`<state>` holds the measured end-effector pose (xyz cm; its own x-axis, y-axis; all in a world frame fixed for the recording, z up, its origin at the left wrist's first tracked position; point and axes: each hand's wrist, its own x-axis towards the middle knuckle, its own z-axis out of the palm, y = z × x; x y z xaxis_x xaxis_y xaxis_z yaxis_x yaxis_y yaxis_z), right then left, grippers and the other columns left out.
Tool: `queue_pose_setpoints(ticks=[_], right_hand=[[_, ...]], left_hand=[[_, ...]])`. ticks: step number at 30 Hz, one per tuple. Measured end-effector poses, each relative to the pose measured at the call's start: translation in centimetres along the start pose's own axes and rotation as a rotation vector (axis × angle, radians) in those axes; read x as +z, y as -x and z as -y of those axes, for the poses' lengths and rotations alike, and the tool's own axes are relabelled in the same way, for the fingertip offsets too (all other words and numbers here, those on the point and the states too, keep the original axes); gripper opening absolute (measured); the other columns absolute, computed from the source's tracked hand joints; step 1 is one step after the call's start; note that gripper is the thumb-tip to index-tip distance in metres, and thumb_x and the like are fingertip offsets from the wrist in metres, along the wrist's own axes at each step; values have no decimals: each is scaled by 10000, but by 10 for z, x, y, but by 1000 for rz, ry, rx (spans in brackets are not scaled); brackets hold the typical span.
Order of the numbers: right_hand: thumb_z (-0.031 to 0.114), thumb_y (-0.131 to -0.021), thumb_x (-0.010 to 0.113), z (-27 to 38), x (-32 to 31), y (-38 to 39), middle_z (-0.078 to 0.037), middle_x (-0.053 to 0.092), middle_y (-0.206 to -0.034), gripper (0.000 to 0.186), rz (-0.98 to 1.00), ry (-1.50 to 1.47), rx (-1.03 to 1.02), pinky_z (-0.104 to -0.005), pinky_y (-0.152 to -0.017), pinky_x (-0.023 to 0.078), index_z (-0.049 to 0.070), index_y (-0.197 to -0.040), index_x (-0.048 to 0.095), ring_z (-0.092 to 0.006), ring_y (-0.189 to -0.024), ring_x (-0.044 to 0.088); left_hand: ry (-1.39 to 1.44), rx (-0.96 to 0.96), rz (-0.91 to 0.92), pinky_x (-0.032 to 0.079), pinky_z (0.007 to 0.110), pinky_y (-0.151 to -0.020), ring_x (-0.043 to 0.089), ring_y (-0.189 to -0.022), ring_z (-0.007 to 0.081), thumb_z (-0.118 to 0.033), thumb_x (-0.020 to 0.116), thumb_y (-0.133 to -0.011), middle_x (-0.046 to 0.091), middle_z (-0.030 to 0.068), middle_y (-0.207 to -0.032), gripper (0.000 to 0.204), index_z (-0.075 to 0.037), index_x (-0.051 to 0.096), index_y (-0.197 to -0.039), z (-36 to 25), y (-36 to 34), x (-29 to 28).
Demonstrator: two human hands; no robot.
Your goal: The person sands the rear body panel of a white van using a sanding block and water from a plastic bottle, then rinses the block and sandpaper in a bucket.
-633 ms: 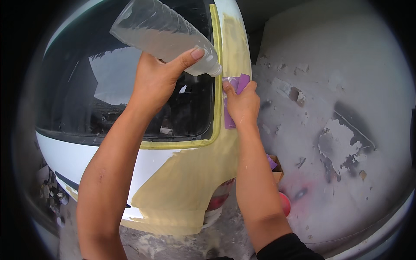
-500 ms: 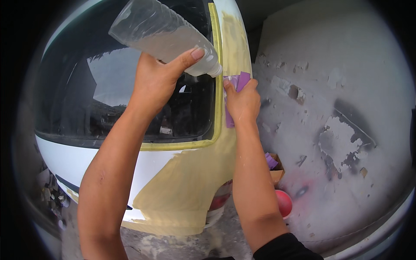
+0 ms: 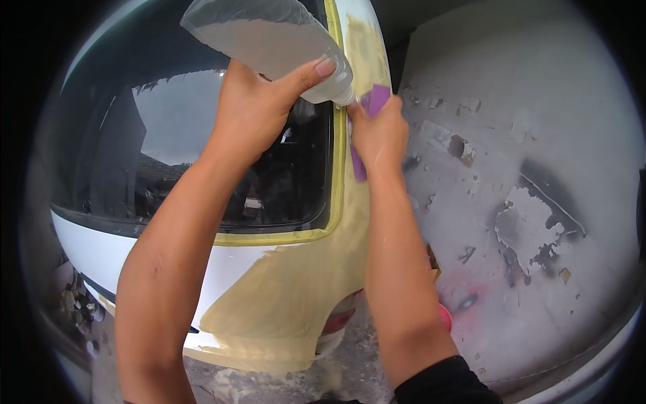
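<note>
My left hand (image 3: 259, 111) is wrapped round a clear plastic bottle (image 3: 269, 42) of cloudy liquid. The bottle tilts, its mouth pointing down and right, close to the fingers of my right hand (image 3: 381, 138). That hand presses a purple sheet, which looks like sandpaper (image 3: 379, 99), against the narrow pillar beside the window. Tan filler (image 3: 269, 296) covers the pillar and the lower corner of the white car body (image 3: 87, 232). Yellow masking tape (image 3: 338, 175) edges the dark window glass (image 3: 175, 121).
A grey wall (image 3: 457, 222) with peeling paint stands close on the right. Low beside it are a cardboard box (image 3: 435, 273) and a red round object (image 3: 445, 316), both mostly behind my right forearm. Loose clutter (image 3: 81, 303) lies at the lower left.
Both hands have moved farther up the pillar, taking the purple sandpaper and the bottle with them. The bottle's mouth is now closer to my right hand.
</note>
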<state>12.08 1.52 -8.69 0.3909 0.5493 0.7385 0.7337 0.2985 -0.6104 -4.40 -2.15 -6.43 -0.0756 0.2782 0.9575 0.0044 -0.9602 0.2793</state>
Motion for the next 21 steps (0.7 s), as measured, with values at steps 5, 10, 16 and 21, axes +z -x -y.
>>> queue_pose_setpoints(ticks=[5,10,16,21], right_hand=[[352,-804,713,-18,7,13,-301,642,-973,517,18,3,-27,-480,-805,493,-43,-1053,492,-467,-938,616],[346,-835,682,-11,3,-4,-295,647,-949,494,-12,31,-77,-480,-794,504,-45,-1049,469,-454,-905,631],[339,-860,658,-17,3,4,-286,652,-924,468,56,70,-80,-487,-786,506,-42,-1040,456,-446,-891,638],[364,-833,679,-49,-14,61,-319,630,-990,531,246,15,66,-479,-827,479,-47,-1103,477,-475,-951,606]], left_hand=[[1,-22,1,493,301,-802,627,-876,174,-224,802,-769,671,106,-943,390,43,636,-1001,4,0,7],[1,14,18,495,303,-809,628,-886,172,-205,802,-769,669,108,-949,376,40,634,-1000,6,-1,12],[-6,-45,3,490,302,-812,618,-887,161,-192,796,-777,657,97,-957,372,30,611,-1012,3,4,13],[-43,-63,-17,488,300,-818,624,-889,163,-200,794,-780,664,99,-957,358,28,624,-998,4,10,11]])
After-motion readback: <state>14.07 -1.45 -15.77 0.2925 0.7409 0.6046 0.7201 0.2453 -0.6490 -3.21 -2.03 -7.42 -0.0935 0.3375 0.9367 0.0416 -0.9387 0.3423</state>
